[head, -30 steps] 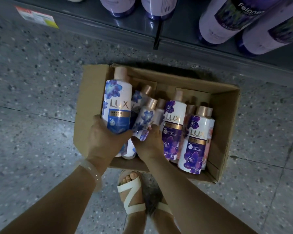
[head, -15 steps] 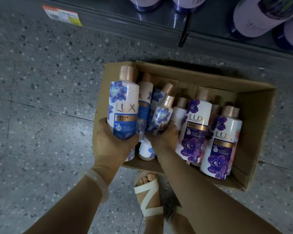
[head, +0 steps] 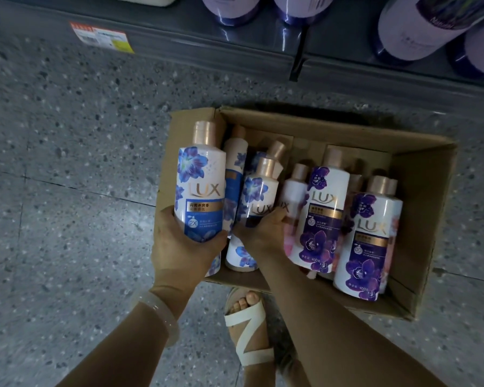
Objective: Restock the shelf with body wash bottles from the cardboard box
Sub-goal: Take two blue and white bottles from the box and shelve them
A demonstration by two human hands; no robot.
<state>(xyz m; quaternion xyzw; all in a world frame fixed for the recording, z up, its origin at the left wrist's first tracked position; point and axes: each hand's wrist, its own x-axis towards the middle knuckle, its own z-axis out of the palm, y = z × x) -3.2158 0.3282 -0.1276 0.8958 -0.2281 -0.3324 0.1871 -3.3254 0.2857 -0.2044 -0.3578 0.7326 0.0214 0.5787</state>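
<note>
Restocking is barely begun. The brown cardboard box [head: 419, 219], centre-right of frame, holds roughly ten bottles. Left hand [head: 182, 247] grips a tall white, blue-flowered body wash bottle [head: 200, 185] at the box's left end; right hand [head: 259, 233] closes round a smaller blue-flowered bottle [head: 259, 191] (both unshelved). The dark shelf [head: 347, 48] lies along the top.

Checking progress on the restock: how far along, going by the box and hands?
Done: nothing visibly shelved. In hand: left hand grips a blue-flower bottle; right hand closes on a smaller blue bottle in the cardboard box. Left: two purple-flower bottles and several others in the box.
</note>
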